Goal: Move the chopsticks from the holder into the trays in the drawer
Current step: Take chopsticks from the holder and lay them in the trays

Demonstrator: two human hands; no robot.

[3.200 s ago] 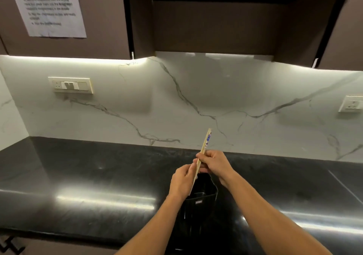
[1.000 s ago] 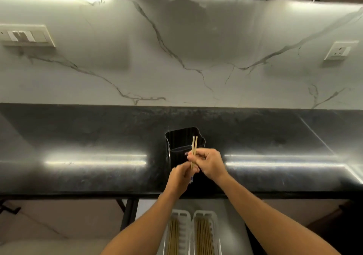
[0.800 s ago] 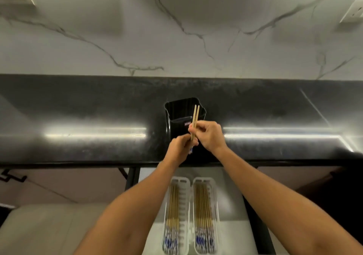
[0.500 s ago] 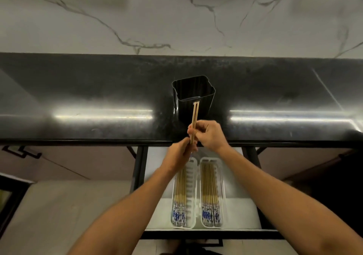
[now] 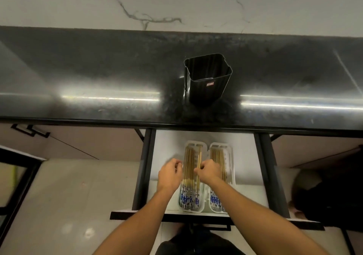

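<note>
R hand (image 5: pixel 209 171) pinches a pair of chopsticks (image 5: pixel 200 156) w/ curled fingers, low in the middle of the frame, over the left tray (image 5: pixel 194 142). L hand (image 5: pixel 170 173) is just beside that tray, fingers curled & blurry, can't tell if it holds anything. More sticks lie in it & in the right tray (image 5: pixel 233 168) next to it. Both sit in the open drawer (image 5: pixel 169 146). Black holder (image 5: pixel 208 85) stands on the dark counter (image 5: pixel 98 67), above the middle

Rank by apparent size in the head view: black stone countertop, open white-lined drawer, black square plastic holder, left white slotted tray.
1. black stone countertop
2. open white-lined drawer
3. black square plastic holder and left white slotted tray: too close to rank; the holder sits nearer the camera.
</note>
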